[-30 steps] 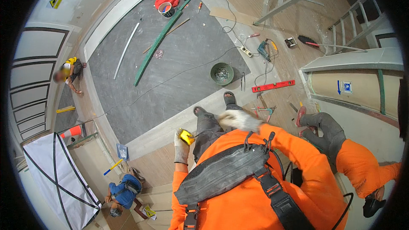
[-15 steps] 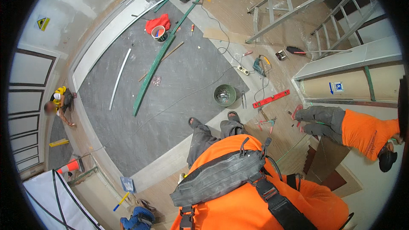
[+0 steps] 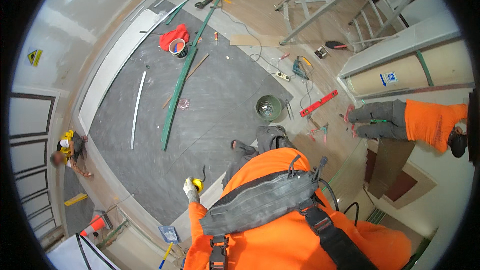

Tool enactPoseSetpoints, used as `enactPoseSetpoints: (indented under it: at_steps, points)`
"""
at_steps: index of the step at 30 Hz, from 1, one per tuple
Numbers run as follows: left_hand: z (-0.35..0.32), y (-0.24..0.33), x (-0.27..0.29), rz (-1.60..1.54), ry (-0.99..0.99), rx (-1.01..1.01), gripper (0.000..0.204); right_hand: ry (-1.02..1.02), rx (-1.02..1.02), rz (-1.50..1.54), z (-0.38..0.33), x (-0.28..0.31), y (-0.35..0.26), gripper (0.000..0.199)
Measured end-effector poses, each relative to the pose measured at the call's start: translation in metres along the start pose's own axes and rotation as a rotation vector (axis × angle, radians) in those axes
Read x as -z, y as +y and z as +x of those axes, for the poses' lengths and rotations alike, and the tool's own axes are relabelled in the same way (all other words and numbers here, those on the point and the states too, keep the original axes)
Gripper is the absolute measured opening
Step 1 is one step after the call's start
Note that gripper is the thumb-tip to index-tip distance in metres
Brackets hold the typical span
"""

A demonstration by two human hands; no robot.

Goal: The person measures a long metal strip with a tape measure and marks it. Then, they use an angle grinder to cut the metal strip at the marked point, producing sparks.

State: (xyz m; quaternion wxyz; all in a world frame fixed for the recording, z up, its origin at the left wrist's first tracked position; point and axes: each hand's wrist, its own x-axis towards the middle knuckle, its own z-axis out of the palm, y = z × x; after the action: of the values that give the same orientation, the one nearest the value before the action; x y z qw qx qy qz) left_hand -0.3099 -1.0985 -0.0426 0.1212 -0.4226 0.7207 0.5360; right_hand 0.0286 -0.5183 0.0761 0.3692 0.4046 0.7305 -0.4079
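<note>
My left hand [image 3: 189,191], in a pale work glove, is closed around a small yellow tape measure [image 3: 198,184]. It is held out to the left of my body, above the edge of the dark grey floor sheet [image 3: 220,95]. My orange shirt and black harness straps [image 3: 265,202] fill the lower middle of the view. My dark trousers and shoes [image 3: 260,145] show just beyond. My right hand is out of sight.
A green bucket [image 3: 269,108], a red spirit level [image 3: 318,104], a drill [image 3: 300,68] and cables lie ahead. A long green profile [image 3: 181,85] and a white strip [image 3: 136,110] lie on the sheet. A ladder [image 3: 330,0] stands at the back. A co-worker in orange [image 3: 420,122] stands at the right; another person [image 3: 67,150] crouches far left.
The view has swung, so the floor and tools sit differently in frame. The co-worker at the right now appears farther right. My left hand with the yellow tape measure sits lower in the picture.
</note>
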Motion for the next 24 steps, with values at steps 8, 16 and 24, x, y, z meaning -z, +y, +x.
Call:
enactPoseSetpoints:
  at_steps: [8, 16, 24]
  points:
    - [0.018, -0.034, -0.044, 0.086, -0.164, 0.044, 0.029, 0.098, -0.083, 0.064, -0.045, -0.026, 0.001, 0.037]
    - [-0.005, -0.136, -0.034, 0.550, -0.311, 0.035, 0.035, 0.069, -0.164, 0.000, -0.062, -0.030, 0.014, 0.037]
    - [0.005, -0.088, -0.035, 0.449, -0.237, 0.017, 0.037, 0.011, -0.120, -0.091, -0.030, -0.013, 0.006, 0.037]
